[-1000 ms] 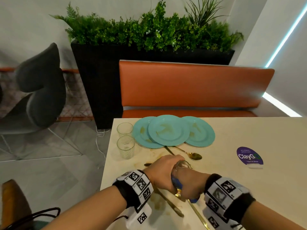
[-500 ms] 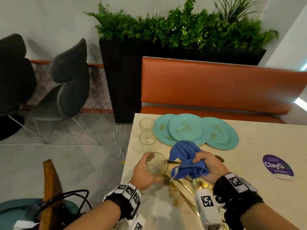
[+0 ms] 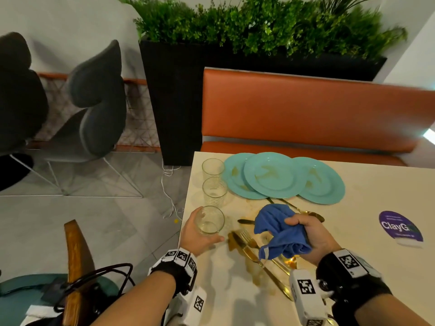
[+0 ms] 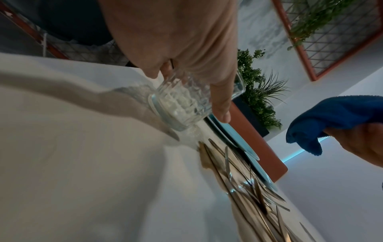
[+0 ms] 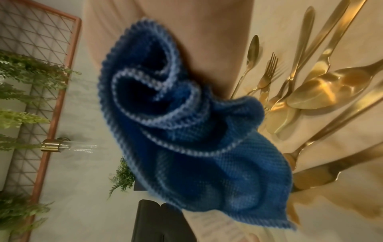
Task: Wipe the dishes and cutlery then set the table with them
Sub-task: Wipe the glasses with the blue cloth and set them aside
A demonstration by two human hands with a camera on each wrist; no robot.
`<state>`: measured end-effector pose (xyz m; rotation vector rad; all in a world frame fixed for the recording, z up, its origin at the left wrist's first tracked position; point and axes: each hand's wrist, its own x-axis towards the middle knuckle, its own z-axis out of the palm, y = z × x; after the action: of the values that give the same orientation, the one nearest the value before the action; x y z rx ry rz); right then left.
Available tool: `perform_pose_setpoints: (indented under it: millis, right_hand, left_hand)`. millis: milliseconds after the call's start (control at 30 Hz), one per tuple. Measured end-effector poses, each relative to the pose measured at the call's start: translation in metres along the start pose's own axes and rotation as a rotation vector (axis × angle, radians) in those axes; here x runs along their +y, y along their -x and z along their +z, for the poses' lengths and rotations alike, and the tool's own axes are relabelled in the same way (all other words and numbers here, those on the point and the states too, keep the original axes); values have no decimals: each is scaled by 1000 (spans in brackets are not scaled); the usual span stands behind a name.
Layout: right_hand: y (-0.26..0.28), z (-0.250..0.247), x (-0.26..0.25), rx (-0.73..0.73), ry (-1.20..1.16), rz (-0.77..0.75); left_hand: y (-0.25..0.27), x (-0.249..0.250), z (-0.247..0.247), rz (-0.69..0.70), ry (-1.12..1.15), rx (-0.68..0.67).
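Observation:
My left hand (image 3: pixel 200 236) grips a clear ribbed glass (image 3: pixel 209 220) (image 4: pixel 182 104) near the table's left edge, in line with two other glasses (image 3: pixel 214 191). The left wrist view shows its base tilted just above the tabletop. My right hand (image 3: pixel 306 234) grips a bunched blue cloth (image 3: pixel 279 231) (image 5: pixel 186 131) above the gold cutlery (image 3: pixel 254 252) (image 5: pixel 311 91), which lies in a heap on brown smears. Three teal plates (image 3: pixel 274 176) with yellowish stains overlap at the far edge.
The cream table (image 3: pixel 367 250) carries a purple round sticker (image 3: pixel 400 227) on the right. An orange bench (image 3: pixel 306 109) and a black planter with greenery (image 3: pixel 174 102) stand behind it. Grey chairs (image 3: pixel 94 100) are on the left; a wooden chair back (image 3: pixel 75 260) is close by.
The cloth came out of the glass and my hands separated. My left hand carried the glass left, toward the two other glasses; my right hand holds the cloth over the cutlery.

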<state>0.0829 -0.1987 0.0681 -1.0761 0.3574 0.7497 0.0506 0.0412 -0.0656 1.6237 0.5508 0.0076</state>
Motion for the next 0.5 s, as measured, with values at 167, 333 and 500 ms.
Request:
perform_pose_setpoints:
  millis: [167, 333, 500]
  right_hand:
    - [3, -15, 0, 38, 4, -18]
    - [11, -31, -2, 57, -18, -40]
    - [10, -54, -2, 79, -104, -90]
  left_hand:
    - [-9, 6, 7, -53, -92, 5]
    - [-3, 23, 7, -120, -286, 87]
    - [22, 41, 15, 164, -443, 241]
